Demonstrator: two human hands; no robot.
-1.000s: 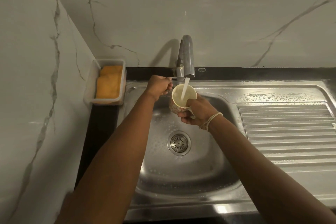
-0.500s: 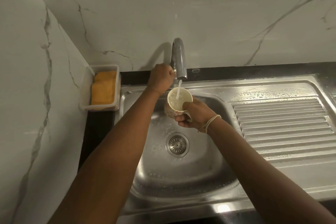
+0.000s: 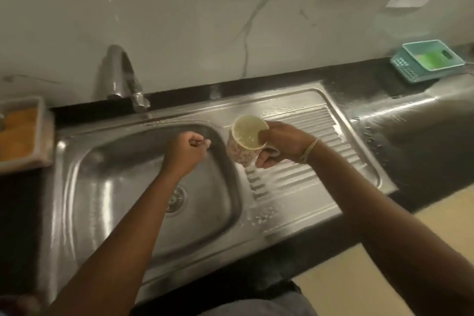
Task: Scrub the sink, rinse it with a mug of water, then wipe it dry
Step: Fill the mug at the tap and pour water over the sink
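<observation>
Head view showed the right hand [image 3: 284,143] clamped on a tilted mug [image 3: 247,142] over the soapy drainboard [image 3: 302,177] (rinsing underway, I'd judge); left hand [image 3: 183,152] fisted, empty; drying remained.

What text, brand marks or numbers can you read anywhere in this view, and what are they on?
No text reads clearly anywhere in this view.
Steel sink top: faint embossed mark near the grey tap, too blurred to read.
Patterned ceramic mug in the right hand: printed pattern, no letters made out.
Teal plastic basket: green item inside, nothing legible.
</observation>
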